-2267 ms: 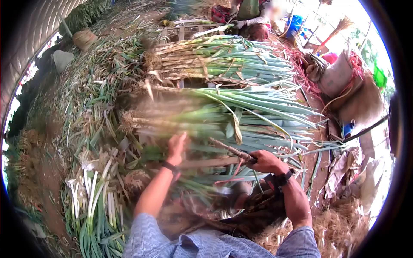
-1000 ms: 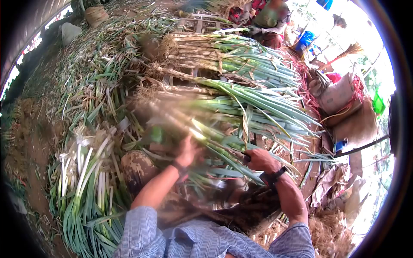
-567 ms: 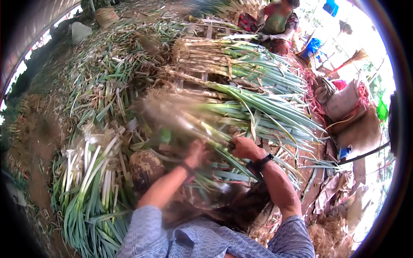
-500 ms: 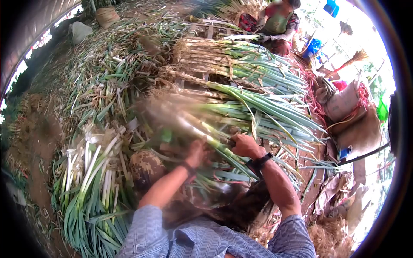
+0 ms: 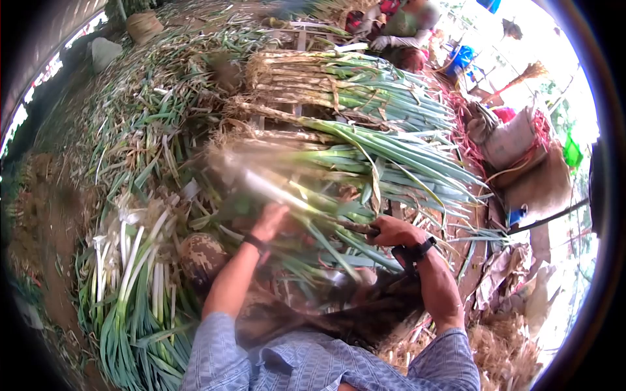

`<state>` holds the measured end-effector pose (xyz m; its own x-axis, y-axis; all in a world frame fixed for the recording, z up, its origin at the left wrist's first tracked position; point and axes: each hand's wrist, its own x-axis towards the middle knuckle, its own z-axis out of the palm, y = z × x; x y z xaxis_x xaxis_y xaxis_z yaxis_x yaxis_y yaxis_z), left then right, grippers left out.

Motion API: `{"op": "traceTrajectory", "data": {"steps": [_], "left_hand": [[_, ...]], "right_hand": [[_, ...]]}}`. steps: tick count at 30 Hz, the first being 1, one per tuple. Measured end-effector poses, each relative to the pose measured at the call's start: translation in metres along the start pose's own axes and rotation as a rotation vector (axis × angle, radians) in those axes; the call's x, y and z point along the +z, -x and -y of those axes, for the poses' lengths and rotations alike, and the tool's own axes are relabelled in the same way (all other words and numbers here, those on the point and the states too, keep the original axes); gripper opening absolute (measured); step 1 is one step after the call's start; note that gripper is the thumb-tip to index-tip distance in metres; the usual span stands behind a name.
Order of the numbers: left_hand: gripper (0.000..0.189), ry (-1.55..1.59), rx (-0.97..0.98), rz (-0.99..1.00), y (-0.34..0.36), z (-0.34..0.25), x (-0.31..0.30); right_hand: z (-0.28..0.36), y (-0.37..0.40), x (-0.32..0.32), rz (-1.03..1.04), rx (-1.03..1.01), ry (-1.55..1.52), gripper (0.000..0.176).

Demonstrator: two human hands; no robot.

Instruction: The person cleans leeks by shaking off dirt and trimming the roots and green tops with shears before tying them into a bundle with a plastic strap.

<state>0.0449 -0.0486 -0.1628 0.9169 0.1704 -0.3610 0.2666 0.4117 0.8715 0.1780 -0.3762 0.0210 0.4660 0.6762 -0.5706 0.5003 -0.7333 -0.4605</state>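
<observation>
A leek [image 5: 270,188] with a pale shaft and green leaves lies slantwise in front of me, its root end smeared by motion. My left hand [image 5: 271,220] is closed around its lower side, fingers partly hidden. My right hand [image 5: 395,232] is wrapped round a dark, narrow tool with a brownish rod-like part [image 5: 355,226] pointing left over the leaves; what kind of tool it is I cannot tell. Just beyond lie untrimmed leeks [image 5: 391,153] with brown roots to the left and green tops to the right.
Cleaned white leeks [image 5: 134,260] are piled at my left, beside my camouflage-covered knee [image 5: 203,257]. Leaf scraps [image 5: 153,124] cover the ground beyond. Another person [image 5: 401,36], wearing gloves, sits at the far side. Sacks [image 5: 521,150] and pink twine [image 5: 462,124] lie at the right.
My right hand has moved right and slightly down, and more of the tool shows. My left hand has shifted left and up along the leek. The whole view has shifted slightly.
</observation>
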Motion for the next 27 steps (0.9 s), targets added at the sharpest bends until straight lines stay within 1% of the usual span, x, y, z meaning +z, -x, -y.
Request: {"op": "traceTrajectory", "data": {"steps": [1, 2, 3, 5, 8, 11, 12, 14, 15, 16, 17, 19, 20, 21, 23, 26, 27], "left_hand": [[0.029, -0.269, -0.001, -0.011, 0.001, -0.011, -0.009], [0.025, -0.480, 0.042, -0.074, 0.005, -0.017, -0.013], [0.022, -0.949, 0.274, -0.301, 0.005, -0.024, -0.012], [0.022, -0.860, 0.485, -0.472, 0.016, -0.037, -0.011], [0.021, -0.454, 0.325, -0.414, 0.016, -0.045, -0.001], [0.020, -0.216, 0.323, -0.440, 0.012, -0.035, -0.001], [0.018, -0.145, 0.161, -0.527, 0.002, -0.038, -0.004], [0.018, -0.024, 0.141, -0.598, -0.010, -0.042, -0.014], [0.017, 0.038, 0.129, -0.632, -0.013, -0.045, -0.018], [0.018, -0.009, 0.176, -0.654, -0.023, -0.044, -0.029], [0.018, 0.069, 0.182, -0.660, -0.031, -0.038, -0.035], [0.018, 0.226, 0.194, -0.668, -0.029, -0.047, -0.022], [0.016, 0.338, 0.180, -0.625, -0.021, -0.048, -0.012], [0.016, 0.393, 0.242, -0.546, -0.025, -0.031, -0.016], [0.015, 0.393, 0.266, -0.353, -0.003, -0.027, 0.006], [0.015, 0.374, 0.244, -0.181, 0.008, -0.017, 0.014], [0.015, 0.388, 0.198, -0.178, 0.012, -0.015, 0.015]], "right_hand": [[-0.004, 0.001, 0.001, -0.001, -0.007, -0.005, 0.036], [-0.013, -0.004, 0.006, -0.041, -0.026, 0.003, 0.033], [-0.013, -0.004, 0.007, -0.051, -0.014, 0.010, 0.033], [-0.010, -0.008, 0.005, -0.075, -0.002, 0.024, 0.031], [-0.001, -0.014, 0.006, -0.100, -0.051, 0.023, 0.030], [0.007, -0.027, 0.009, -0.108, -0.107, 0.057, 0.030], [0.010, -0.030, 0.010, -0.120, -0.133, 0.074, 0.030], [0.012, -0.038, 0.013, -0.145, -0.196, 0.107, 0.030], [0.015, -0.039, 0.013, -0.146, -0.194, 0.114, 0.030], [0.018, -0.041, 0.013, -0.148, -0.191, 0.120, 0.030], [0.021, -0.043, 0.012, -0.152, -0.189, 0.126, 0.029], [0.022, -0.050, 0.014, -0.238, -0.194, 0.092, 0.028], [0.024, -0.054, 0.014, -0.281, -0.197, 0.077, 0.027], [0.027, -0.054, 0.013, -0.298, -0.202, 0.077, 0.026], [0.037, -0.053, 0.011, -0.330, -0.211, 0.075, 0.024], [0.044, -0.057, 0.012, -0.298, -0.187, 0.150, 0.022], [0.046, -0.058, 0.013, -0.293, -0.181, 0.173, 0.021]]}}
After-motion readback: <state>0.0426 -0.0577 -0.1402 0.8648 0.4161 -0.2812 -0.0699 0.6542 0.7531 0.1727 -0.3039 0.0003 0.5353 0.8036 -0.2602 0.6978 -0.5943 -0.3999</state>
